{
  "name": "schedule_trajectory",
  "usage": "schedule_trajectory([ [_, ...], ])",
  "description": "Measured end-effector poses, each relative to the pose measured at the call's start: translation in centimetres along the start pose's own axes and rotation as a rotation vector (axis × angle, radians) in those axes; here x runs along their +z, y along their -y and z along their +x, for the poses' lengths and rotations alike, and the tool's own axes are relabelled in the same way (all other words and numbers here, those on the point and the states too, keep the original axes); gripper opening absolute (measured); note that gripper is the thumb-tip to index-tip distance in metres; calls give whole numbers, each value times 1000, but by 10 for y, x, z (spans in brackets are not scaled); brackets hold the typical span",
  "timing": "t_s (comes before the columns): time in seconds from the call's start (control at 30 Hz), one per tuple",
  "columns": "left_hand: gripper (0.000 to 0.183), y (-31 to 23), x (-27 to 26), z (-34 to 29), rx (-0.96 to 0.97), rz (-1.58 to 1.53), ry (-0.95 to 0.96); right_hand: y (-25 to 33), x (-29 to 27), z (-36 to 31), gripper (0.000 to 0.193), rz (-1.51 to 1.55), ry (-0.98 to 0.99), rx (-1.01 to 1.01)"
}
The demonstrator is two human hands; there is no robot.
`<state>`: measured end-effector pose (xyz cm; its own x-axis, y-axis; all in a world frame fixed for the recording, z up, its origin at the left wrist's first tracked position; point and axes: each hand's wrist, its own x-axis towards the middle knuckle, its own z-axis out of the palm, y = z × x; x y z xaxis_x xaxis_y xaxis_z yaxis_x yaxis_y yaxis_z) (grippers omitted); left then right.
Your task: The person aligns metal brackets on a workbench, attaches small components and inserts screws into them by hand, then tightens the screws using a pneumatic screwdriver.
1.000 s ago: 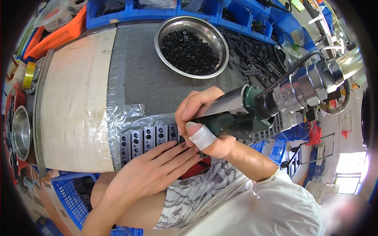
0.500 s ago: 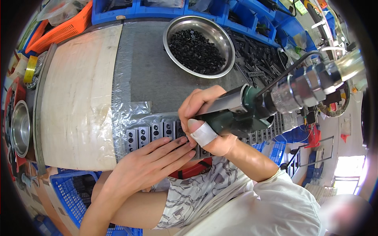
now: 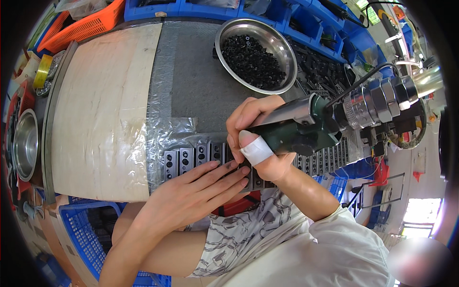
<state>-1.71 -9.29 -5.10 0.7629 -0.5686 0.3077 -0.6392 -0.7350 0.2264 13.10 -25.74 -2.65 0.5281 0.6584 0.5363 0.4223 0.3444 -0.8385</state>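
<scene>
My right hand [image 3: 271, 166] is wrapped round a dark green air screwdriver [image 3: 292, 134] with a metal lever and a hose fitting at its back end. White tape covers its thumb. The tool's tip is hidden behind my hand, above a row of dark metal blocks with holes [image 3: 186, 160] along the bench's near edge. My left hand [image 3: 184, 197] lies flat with fingers stretched out, its fingertips resting on these blocks beside the right hand. Whether the tip touches a block cannot be seen.
Beyond my hands stands a steel bowl [image 3: 289, 55] of small black parts [image 3: 253, 62]. Loose black pieces [image 3: 320, 71] lie to its right. Blue bins [image 3: 205, 10] line the back. A pale board [image 3: 100, 115] covers the bench's left; a blue crate [image 3: 86, 229] sits below it.
The whole view has shifted, so the bench, bowl and hands appear slightly further right. My hands keep much the same place on the blocks, and the right one still grips the screwdriver.
</scene>
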Motion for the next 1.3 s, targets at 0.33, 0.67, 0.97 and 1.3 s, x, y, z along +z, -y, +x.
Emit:
schedule_trajectory([
  [0.33, 52, 0, -1, 1, -8, -13, 11, 7, -2, 2, 26, 12, 3, -14],
  [0.67, 57, 1, -4, 0, 3, 19, 155, 2, -3, 1, 26, 16, 67, -13],
  [0.97, 51, 0, 1, 2, -17, -21, 9, 2, 1, -3, 23, 4, 37, 102],
  [1.3, 58, 0, -5, -1, -2, 39, 132, 6, 21, 14, 25, 191, 3, 103],
])
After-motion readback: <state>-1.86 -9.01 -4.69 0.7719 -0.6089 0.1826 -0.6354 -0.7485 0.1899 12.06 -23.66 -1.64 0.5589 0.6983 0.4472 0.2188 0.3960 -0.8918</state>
